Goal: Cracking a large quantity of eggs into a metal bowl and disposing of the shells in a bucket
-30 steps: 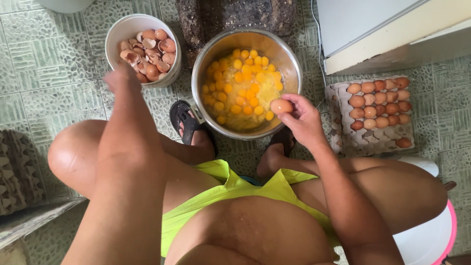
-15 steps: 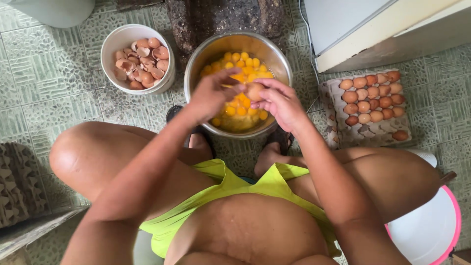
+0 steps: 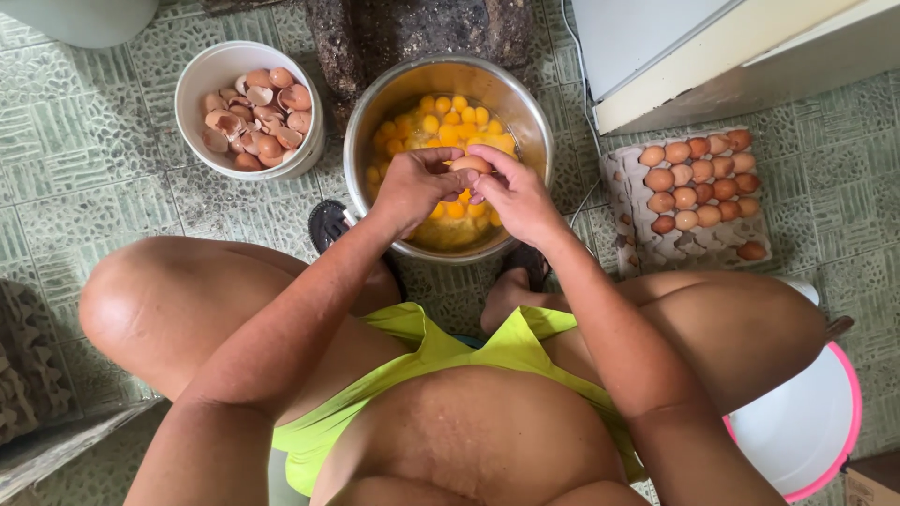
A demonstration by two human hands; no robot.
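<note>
The head camera looks down on a person sitting low with knees spread over a tiled floor (image 3: 84, 150). Both hands meet above a steel bowl (image 3: 525, 103) holding many raw yolks (image 3: 450, 131). The left hand (image 3: 412, 186) and the right hand (image 3: 516, 197) grip one brown egg (image 3: 470, 164) between them, fingers curled closed around its ends and thumbs near its middle; the egg sits directly over the yolks, inside the bowl's rim.

To do this step well, the thumbs would best press at the crack and pull the halves apart gently, keeping the egg low and centred over the bowl so nothing spills onto the floor. An even pull should keep shell bits out of the yolks. Whether the shell is already cracked cannot be told from here.

A white bucket (image 3: 202, 80) of empty shells (image 3: 258, 117) stands just left of the bowl, within easy reach. A tray (image 3: 637, 248) of whole eggs lies to the right.
</note>
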